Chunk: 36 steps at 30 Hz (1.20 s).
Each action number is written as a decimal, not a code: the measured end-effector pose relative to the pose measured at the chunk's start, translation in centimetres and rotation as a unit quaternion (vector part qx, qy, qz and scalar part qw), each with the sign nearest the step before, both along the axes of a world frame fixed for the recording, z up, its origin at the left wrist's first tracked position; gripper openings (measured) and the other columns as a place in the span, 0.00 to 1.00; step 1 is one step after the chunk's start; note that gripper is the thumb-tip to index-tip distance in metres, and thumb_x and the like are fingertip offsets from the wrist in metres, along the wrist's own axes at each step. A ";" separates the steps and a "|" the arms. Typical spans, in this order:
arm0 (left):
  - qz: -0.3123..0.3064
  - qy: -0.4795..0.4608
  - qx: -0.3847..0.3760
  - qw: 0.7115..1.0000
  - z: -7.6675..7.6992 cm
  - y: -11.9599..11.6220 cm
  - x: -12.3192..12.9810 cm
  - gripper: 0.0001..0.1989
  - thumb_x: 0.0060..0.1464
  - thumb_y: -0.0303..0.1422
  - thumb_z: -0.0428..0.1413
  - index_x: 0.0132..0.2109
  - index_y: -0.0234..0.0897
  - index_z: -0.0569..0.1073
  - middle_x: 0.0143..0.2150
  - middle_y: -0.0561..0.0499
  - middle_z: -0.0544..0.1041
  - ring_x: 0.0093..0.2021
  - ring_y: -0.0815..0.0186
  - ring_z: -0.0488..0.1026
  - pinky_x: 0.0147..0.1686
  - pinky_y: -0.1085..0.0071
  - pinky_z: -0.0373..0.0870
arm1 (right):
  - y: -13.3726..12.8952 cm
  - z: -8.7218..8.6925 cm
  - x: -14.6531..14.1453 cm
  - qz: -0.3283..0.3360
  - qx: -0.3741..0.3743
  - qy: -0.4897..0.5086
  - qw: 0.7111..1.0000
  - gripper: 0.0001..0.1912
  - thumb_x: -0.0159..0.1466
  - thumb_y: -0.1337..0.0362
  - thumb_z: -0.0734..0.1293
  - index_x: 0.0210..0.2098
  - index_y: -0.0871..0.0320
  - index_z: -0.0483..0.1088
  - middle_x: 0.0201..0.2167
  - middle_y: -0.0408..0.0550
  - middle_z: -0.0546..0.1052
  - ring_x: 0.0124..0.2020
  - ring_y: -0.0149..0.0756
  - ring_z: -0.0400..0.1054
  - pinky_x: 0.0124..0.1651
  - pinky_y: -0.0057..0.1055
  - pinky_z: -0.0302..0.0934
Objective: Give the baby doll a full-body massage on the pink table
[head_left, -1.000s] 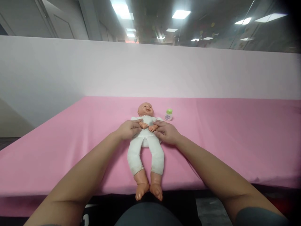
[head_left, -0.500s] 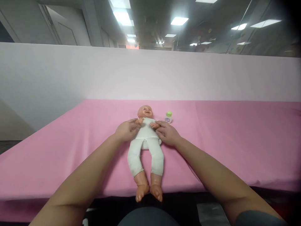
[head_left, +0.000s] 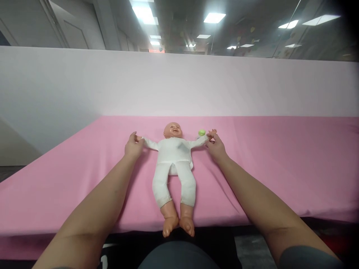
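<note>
A baby doll [head_left: 174,149] with a white cloth body lies on its back on the pink-covered table [head_left: 269,168], feet at the near edge. Both its arms are stretched out sideways. My left hand [head_left: 134,145] grips the doll's hand at the left, its fingers closed around it. On the other side my right hand [head_left: 216,147] pinches the doll's wrist, and the doll's small fingers stick out above my own. Just behind that arm stands a small bottle with a green cap [head_left: 201,132]; its lower part is mostly hidden by the doll's sleeve.
A low white wall [head_left: 179,82] runs along the back of the table and continues at the left. Above it is a glassy surface with ceiling lights [head_left: 214,18]. The table's front edge is close to my body.
Both my hands have moved apart, drawing the doll's arms from folded over its chest to spread out sideways. The bottle is now partly covered by the doll's arm.
</note>
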<state>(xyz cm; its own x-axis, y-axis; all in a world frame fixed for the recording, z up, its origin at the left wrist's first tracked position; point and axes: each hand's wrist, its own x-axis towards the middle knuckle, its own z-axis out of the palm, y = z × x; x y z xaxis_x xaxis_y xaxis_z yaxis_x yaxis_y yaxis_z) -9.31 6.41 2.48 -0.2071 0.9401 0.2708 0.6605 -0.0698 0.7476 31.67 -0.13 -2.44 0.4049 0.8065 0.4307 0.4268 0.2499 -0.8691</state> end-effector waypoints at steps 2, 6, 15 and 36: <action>0.025 -0.069 -0.023 0.997 -0.4 0.5 -0.6 0.37 0.61 0.41 0.56 0.75 0.45 0.58 0.59 0.45 0.77 0.44 0.59 0.80 0.40 0.67 0.78 | 0.4 -0.4 0.3 -0.008 -0.039 0.068 0.997 0.29 0.64 0.57 0.69 0.63 0.48 0.63 0.68 0.51 0.67 0.53 0.41 0.75 0.49 0.38 0.77; 0.032 -0.069 -0.061 0.995 -0.6 1.2 -1.9 0.28 0.58 0.39 0.58 0.65 0.45 0.74 0.53 0.46 0.81 0.38 0.59 0.80 0.42 0.64 0.77 | 1.1 -0.7 0.9 -0.021 -0.125 0.173 0.977 0.37 0.66 0.56 0.68 0.70 0.47 0.50 0.66 0.54 0.70 0.46 0.38 0.78 0.38 0.33 0.78; 0.032 0.040 -0.082 0.995 -0.3 1.5 -3.0 0.16 0.56 0.39 0.57 0.49 0.44 0.82 0.48 0.46 0.84 0.46 0.53 0.79 0.47 0.60 0.72 | 1.3 -1.6 4.0 -0.102 -0.199 0.112 0.968 0.44 0.63 0.54 0.71 0.73 0.54 0.51 0.54 0.59 0.77 0.29 0.37 0.75 0.31 0.36 0.75; -0.136 0.054 0.165 0.975 5.4 -18.3 5.1 0.15 0.63 0.46 0.53 0.46 0.47 0.80 0.43 0.50 0.82 0.43 0.57 0.78 0.47 0.59 0.78 | 1.4 -1.6 3.7 -0.076 -0.196 0.080 0.974 0.43 0.60 0.51 0.75 0.70 0.55 0.59 0.53 0.58 0.78 0.31 0.39 0.76 0.33 0.36 0.74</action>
